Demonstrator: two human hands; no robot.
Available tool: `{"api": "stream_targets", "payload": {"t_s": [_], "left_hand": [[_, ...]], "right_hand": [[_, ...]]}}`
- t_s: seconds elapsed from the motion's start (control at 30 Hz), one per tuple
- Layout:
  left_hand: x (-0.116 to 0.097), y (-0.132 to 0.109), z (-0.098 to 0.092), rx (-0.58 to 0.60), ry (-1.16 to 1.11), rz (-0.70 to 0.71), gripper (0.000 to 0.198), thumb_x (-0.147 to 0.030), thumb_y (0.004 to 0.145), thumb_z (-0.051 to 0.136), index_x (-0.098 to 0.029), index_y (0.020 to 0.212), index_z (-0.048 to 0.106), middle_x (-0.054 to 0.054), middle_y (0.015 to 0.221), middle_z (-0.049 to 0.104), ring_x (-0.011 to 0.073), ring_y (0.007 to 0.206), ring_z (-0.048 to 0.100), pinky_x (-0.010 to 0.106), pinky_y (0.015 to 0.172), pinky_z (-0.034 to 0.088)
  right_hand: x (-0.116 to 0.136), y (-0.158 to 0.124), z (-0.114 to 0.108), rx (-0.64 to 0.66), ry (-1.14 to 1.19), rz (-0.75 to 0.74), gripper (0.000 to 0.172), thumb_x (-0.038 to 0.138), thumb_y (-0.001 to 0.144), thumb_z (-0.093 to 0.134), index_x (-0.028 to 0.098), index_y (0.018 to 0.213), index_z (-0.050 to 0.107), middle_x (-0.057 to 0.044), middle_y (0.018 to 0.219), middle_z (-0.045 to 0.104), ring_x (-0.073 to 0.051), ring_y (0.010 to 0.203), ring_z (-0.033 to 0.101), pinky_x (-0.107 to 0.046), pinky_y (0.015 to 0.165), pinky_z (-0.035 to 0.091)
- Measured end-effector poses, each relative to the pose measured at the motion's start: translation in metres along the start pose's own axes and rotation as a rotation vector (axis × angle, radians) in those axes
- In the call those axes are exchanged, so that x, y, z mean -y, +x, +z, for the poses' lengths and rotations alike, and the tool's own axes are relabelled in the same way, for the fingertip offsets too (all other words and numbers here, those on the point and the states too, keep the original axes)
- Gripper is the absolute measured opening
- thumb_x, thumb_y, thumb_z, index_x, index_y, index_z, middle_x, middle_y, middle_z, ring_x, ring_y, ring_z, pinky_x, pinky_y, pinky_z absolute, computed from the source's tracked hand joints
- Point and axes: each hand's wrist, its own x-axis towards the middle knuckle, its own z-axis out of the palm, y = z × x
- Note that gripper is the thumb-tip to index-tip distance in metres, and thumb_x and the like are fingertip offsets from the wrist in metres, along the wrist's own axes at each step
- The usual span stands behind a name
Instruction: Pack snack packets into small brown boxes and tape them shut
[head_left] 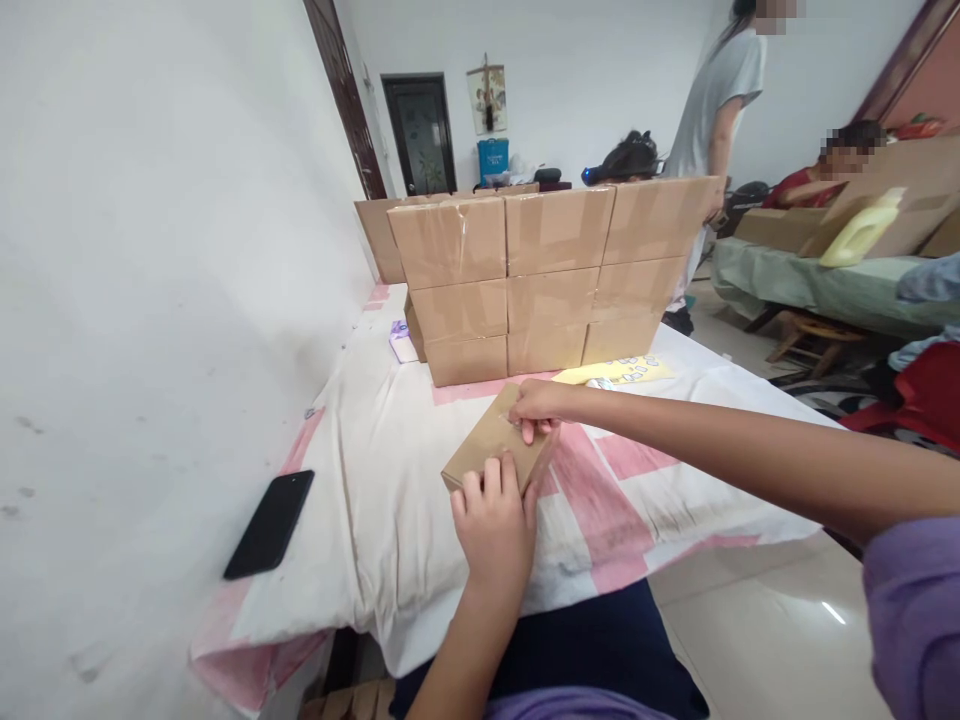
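A small closed cardboard box lies at a slant on the cloth-covered table. My left hand grips its near end, with several fingers bent over the top face. On the far part of the lid rests my right hand, its fingers curled and pressed together. Something thin and shiny, perhaps clear tape, shows by these fingertips; what they hold is too small to make out. Just beyond the hands stands a wall of stacked cardboard boxes, with clear tape glinting on the stack.
A black phone lies on the table's left side, near the white wall. A purple-and-white packet sits left of the stack. One person stands behind it; another is at a second table, where a yellow bottle stands.
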Motion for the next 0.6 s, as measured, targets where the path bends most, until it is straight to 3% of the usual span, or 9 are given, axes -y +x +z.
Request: {"api": "stream_targets", "payload": {"t_s": [0.27, 0.4, 0.5, 0.6], "left_hand": [[0.002, 0.0, 0.0, -0.02, -0.001, 0.002, 0.042, -0.044, 0.094, 0.062, -0.022, 0.13, 0.064, 0.006, 0.1, 0.067, 0.0258, 0.085, 0.049, 0.041, 0.071, 0.034], [0.002, -0.001, 0.001, -0.025, -0.009, 0.003, 0.041, -0.046, 0.095, 0.06, -0.022, 0.129, 0.064, 0.005, 0.101, 0.067, 0.0264, 0.085, 0.049, 0.042, 0.072, 0.035], [0.003, 0.0, 0.002, -0.032, -0.013, 0.01, 0.041, -0.046, 0.095, 0.06, -0.022, 0.129, 0.064, 0.005, 0.103, 0.068, 0.0267, 0.085, 0.049, 0.042, 0.072, 0.034], [0.006, 0.001, 0.002, -0.039, -0.013, 0.029, 0.042, -0.044, 0.095, 0.061, -0.021, 0.13, 0.064, 0.006, 0.106, 0.069, 0.0268, 0.085, 0.049, 0.042, 0.072, 0.034]], "right_hand": [[-0.003, -0.011, 0.001, -0.155, -0.286, -0.051, 0.036, 0.039, 0.09, 0.062, 0.013, 0.066, 0.068, -0.005, 0.049, 0.061, -0.018, 0.054, 0.059, -0.029, 0.059, 0.042], [-0.014, -0.026, -0.002, -0.201, -0.409, -0.07, 0.031, 0.038, 0.087, 0.066, 0.009, 0.08, 0.075, -0.009, 0.056, 0.066, -0.025, 0.064, 0.065, -0.032, 0.063, 0.042], [-0.026, -0.036, 0.0, -0.258, -0.469, -0.15, 0.033, 0.032, 0.086, 0.068, 0.013, 0.112, 0.076, -0.011, 0.087, 0.078, -0.028, 0.086, 0.071, -0.03, 0.07, 0.044], [-0.037, -0.036, 0.005, -0.264, -0.484, -0.393, 0.047, 0.019, 0.092, 0.056, 0.03, 0.136, 0.067, -0.005, 0.129, 0.073, -0.025, 0.112, 0.068, -0.027, 0.081, 0.045]]}}
